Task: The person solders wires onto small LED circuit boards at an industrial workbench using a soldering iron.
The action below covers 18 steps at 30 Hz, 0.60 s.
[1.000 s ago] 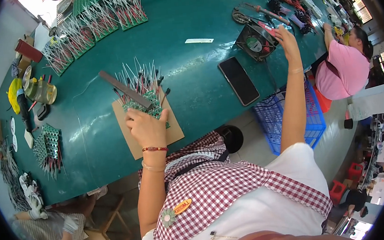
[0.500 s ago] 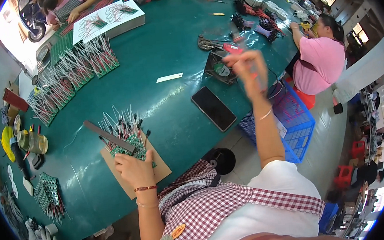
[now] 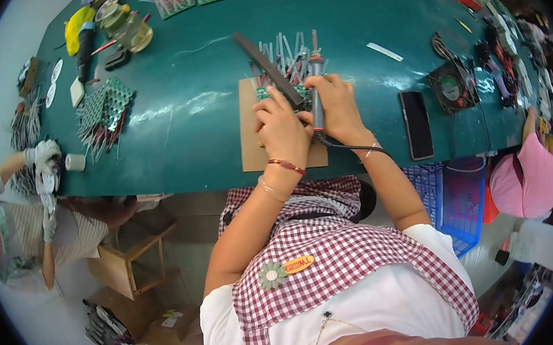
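Observation:
On a brown cardboard sheet (image 3: 253,142) on the green table lies a small green circuit board (image 3: 267,93) with several wired parts sticking out behind it. My left hand (image 3: 280,127) presses on the board and holds a long dark flat bar (image 3: 269,69) across it. My right hand (image 3: 335,105) grips a soldering iron (image 3: 315,77) upright, tip pointing away over the board, its dark cord running back past my wrist.
A black phone (image 3: 416,125) lies right of the cardboard, a small fan (image 3: 452,85) beyond it. More wired boards (image 3: 102,117) sit at left, jars and tools (image 3: 120,25) at the far left corner. A gloved person (image 3: 41,186) works at left, another in pink (image 3: 523,174) at right. A blue crate (image 3: 453,200) stands below the table edge.
My right hand came back from the far right side of the table and now holds the soldering iron at the board. The view shifted toward the table; my left hand stayed on the board.

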Each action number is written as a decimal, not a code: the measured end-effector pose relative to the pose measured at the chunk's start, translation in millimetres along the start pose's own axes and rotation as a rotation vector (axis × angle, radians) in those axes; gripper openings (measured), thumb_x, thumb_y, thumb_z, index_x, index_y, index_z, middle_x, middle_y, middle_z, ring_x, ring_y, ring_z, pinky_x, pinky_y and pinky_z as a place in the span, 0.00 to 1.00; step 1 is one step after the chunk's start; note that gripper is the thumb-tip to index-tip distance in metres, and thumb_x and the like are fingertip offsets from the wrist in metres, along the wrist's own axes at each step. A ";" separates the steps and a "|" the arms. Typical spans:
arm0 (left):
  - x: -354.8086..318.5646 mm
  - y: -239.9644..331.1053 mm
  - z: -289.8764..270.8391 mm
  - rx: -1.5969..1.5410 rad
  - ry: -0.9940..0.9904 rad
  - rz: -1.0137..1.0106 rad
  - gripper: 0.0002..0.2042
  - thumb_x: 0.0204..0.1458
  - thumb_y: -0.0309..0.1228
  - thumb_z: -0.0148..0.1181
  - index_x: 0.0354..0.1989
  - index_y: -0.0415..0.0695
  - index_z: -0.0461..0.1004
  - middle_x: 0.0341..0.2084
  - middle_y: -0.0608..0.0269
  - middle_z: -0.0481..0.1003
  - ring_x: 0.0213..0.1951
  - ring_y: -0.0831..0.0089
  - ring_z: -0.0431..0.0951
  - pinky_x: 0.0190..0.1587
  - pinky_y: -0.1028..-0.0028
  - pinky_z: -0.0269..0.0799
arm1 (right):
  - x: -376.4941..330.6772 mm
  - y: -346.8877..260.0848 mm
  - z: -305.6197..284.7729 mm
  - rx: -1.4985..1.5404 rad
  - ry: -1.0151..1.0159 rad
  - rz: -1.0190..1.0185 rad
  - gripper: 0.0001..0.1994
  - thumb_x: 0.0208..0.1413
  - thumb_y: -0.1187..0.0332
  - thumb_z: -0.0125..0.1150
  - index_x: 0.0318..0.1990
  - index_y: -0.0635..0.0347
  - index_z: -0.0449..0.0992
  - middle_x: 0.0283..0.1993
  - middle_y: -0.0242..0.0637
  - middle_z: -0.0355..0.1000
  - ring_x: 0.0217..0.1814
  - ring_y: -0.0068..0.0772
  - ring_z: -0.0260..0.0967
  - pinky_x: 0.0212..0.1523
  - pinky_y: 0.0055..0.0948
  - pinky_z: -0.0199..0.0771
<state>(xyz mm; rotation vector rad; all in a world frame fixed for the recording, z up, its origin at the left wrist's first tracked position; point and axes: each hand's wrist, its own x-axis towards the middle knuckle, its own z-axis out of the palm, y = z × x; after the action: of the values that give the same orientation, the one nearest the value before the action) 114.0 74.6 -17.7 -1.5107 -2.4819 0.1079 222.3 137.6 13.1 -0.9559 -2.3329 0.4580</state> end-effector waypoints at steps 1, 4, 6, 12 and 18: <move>-0.2 -1.5 -3.2 0.012 -0.001 -0.023 0.48 0.40 0.62 0.57 0.65 0.38 0.59 0.45 0.40 0.69 0.34 0.56 0.74 0.16 0.69 0.74 | 1.8 -0.3 3.3 -0.021 0.009 0.005 0.28 0.36 0.63 0.75 0.48 0.52 0.70 0.43 0.35 0.72 0.52 0.42 0.65 0.49 0.40 0.57; -2.7 -12.1 -24.6 -0.059 -0.172 0.114 0.53 0.37 0.59 0.64 0.68 0.37 0.53 0.48 0.42 0.67 0.35 0.59 0.74 0.21 0.69 0.76 | -2.7 -2.1 5.9 -0.021 0.007 0.019 0.27 0.35 0.65 0.75 0.47 0.52 0.70 0.43 0.36 0.72 0.51 0.41 0.65 0.48 0.40 0.57; -4.3 -34.3 -27.5 -0.231 -0.150 0.174 0.55 0.36 0.60 0.66 0.68 0.35 0.52 0.48 0.43 0.68 0.35 0.60 0.75 0.25 0.69 0.77 | -3.9 -4.4 4.3 -0.018 0.010 0.037 0.28 0.35 0.66 0.75 0.47 0.52 0.70 0.42 0.36 0.72 0.51 0.41 0.65 0.48 0.40 0.56; 127.1 -121.9 -4.1 -0.319 0.102 0.067 0.25 0.46 0.45 0.65 0.46 0.39 0.71 0.36 0.50 0.76 0.41 0.52 0.77 0.39 0.58 0.77 | -0.3 -10.1 -2.0 -0.052 -0.023 0.054 0.28 0.36 0.64 0.76 0.48 0.52 0.69 0.41 0.35 0.72 0.51 0.41 0.64 0.48 0.39 0.55; 219.5 -205.8 89.0 -0.244 0.291 0.282 0.08 0.46 0.34 0.62 0.33 0.46 0.76 0.36 0.59 0.72 0.45 0.57 0.72 0.42 0.58 0.73 | -2.8 -8.8 1.2 -0.090 -0.009 -0.025 0.29 0.37 0.60 0.73 0.49 0.51 0.68 0.42 0.35 0.71 0.52 0.41 0.63 0.47 0.41 0.57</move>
<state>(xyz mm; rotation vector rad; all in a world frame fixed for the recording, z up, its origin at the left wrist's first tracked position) -181.9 178.1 -31.3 -1.8186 -2.1044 -0.3541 218.6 129.4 15.5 -0.9670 -2.3879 0.3511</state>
